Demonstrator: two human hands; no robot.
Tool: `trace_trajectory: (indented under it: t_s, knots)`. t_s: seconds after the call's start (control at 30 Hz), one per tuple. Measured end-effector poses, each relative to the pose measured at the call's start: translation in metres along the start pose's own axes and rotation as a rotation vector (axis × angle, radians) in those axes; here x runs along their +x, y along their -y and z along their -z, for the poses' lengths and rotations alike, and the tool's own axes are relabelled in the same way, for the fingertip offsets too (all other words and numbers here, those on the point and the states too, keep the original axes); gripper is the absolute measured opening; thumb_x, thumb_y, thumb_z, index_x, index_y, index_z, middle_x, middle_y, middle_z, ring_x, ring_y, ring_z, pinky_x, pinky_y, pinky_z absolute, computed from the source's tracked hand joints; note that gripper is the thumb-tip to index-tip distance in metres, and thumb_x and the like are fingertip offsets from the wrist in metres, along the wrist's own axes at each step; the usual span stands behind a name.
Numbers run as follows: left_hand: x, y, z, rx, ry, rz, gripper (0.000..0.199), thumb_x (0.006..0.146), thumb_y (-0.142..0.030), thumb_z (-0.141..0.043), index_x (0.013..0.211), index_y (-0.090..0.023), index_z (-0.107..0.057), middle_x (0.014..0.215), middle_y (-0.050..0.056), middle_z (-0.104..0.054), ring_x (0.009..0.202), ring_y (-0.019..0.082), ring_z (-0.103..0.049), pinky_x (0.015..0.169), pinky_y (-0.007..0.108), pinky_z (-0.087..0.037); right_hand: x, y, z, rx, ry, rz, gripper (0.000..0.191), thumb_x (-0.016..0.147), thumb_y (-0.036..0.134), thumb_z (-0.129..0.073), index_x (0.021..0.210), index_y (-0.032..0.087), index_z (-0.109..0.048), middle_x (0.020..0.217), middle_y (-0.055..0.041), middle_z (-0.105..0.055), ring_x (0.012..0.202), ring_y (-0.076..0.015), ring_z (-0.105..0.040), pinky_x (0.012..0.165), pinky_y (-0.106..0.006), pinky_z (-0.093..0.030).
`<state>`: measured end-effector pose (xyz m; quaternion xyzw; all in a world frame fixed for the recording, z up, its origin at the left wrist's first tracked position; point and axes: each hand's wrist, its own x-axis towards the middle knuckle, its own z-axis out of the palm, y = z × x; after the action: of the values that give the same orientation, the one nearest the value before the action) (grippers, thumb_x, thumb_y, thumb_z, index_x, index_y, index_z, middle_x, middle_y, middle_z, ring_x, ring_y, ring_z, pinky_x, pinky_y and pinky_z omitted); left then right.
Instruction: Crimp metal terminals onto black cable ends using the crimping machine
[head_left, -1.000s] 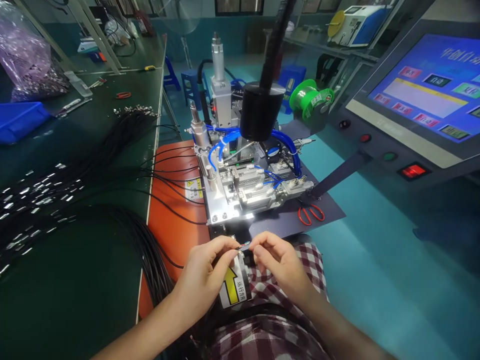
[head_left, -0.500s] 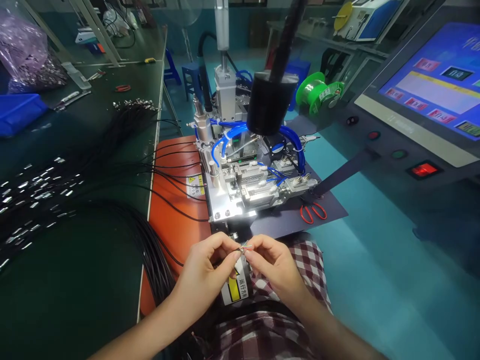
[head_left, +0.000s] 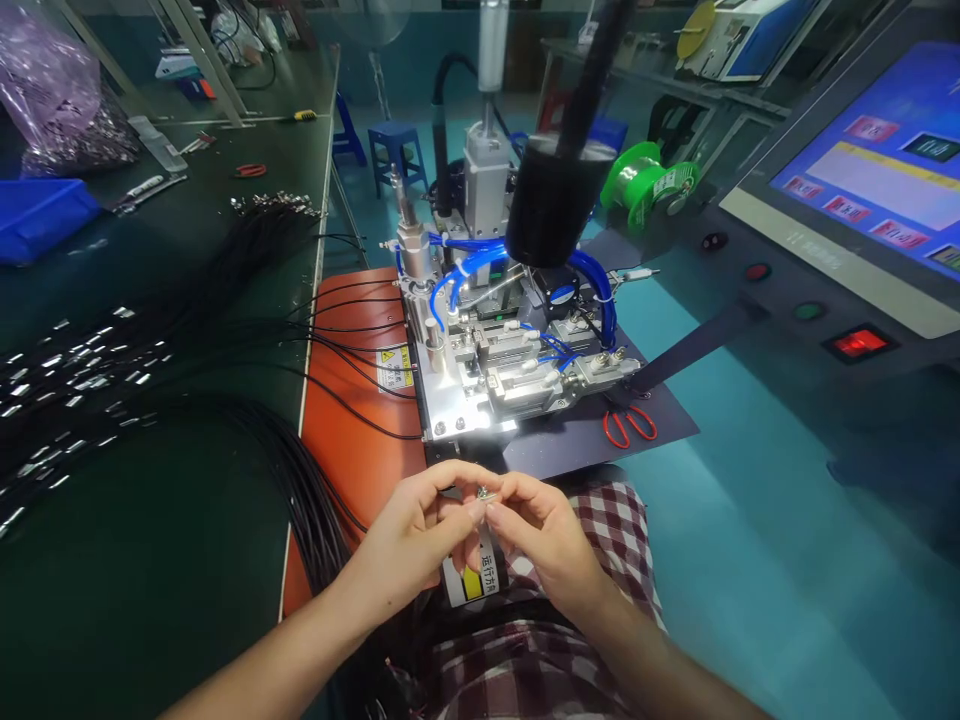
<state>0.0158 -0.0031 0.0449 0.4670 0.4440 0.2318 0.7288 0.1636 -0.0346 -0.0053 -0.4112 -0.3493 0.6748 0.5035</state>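
Note:
My left hand (head_left: 431, 525) and my right hand (head_left: 551, 530) meet fingertip to fingertip above my lap, both closed in a pinch. Between them sits the small bare end of a cable (head_left: 484, 493), with a shiny metal part and thin pale wires. The fingers cover most of it, so its exact shape is hard to make out. A thick bundle of black cables (head_left: 304, 510) hangs over the table edge left of my left forearm. Just beyond the hands stands a metal bench machine (head_left: 487, 350) with blue air tubes and several black cables fed into its left side.
Red-handled scissors (head_left: 630, 428) lie on the dark plate right of the machine. A control panel with a screen (head_left: 885, 170) stands at right. Cables with metal ends (head_left: 82, 380) cover the dark green table (head_left: 187, 560); a blue tray (head_left: 45, 220) and green wire spool (head_left: 649, 185) are farther back.
The left fingers have curled further around the cable end, and the thin wires show less than before. A metal part now shows between the fingertips. The machine's scene has shifted slightly right in view.

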Motion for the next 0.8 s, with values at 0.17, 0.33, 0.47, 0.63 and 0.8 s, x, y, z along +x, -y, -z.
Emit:
trace_trajectory:
  t_s: [0.17,0.33,0.47,0.63,0.8]
  knots:
    - [0.002,0.003,0.002,-0.126,-0.033,0.065,0.017,0.084,-0.033,-0.059,0.084,-0.016,-0.055,0.053,0.001,-0.062,0.045,0.007,-0.05,0.046,0.016,-0.037,-0.003,0.003,-0.002,-0.045,0.019,0.006,0.015,0.08,0.027,-0.064,0.071,0.017,-0.056,0.054,0.0067,-0.046,0.046,-0.0062,-0.037,0.045,-0.02,-0.031]
    - [0.0,0.012,-0.004,-0.262,-0.193,0.088,0.021,0.08,-0.036,-0.063,0.08,-0.019,-0.051,0.044,-0.008,-0.044,0.04,0.004,-0.029,0.037,0.014,-0.022,-0.004,0.002,-0.009,-0.275,-0.089,0.086,0.018,0.083,0.025,-0.06,0.067,0.017,-0.055,0.061,0.0037,-0.049,0.054,-0.009,-0.041,0.053,-0.023,-0.036]
    - [0.0,0.014,-0.005,-0.299,-0.201,0.056,0.02,0.081,-0.035,-0.062,0.078,-0.018,-0.051,0.045,-0.009,-0.037,0.042,0.004,-0.026,0.041,0.014,-0.024,-0.002,-0.005,-0.01,-0.353,-0.131,0.138,0.017,0.084,0.024,-0.057,0.069,0.017,-0.056,0.065,0.0021,-0.052,0.06,-0.0112,-0.045,0.058,-0.024,-0.038]
    - [0.004,0.008,0.0,-0.268,-0.1,0.109,0.019,0.078,-0.03,-0.066,0.087,-0.015,-0.059,0.05,-0.006,-0.048,0.047,0.005,-0.038,0.046,0.014,-0.03,-0.001,-0.005,-0.007,-0.425,-0.14,0.247,0.015,0.085,0.022,-0.056,0.07,0.018,-0.056,0.066,0.0026,-0.051,0.059,-0.0112,-0.045,0.057,-0.024,-0.037]
    - [0.002,0.008,0.0,-0.241,-0.141,0.074,0.019,0.074,-0.029,-0.069,0.081,-0.014,-0.06,0.051,-0.003,-0.054,0.049,0.006,-0.046,0.049,0.016,-0.036,-0.001,0.003,0.0,-0.439,-0.103,0.175,0.014,0.084,0.025,-0.058,0.073,0.018,-0.059,0.068,0.0009,-0.054,0.062,-0.0133,-0.047,0.059,-0.025,-0.038]
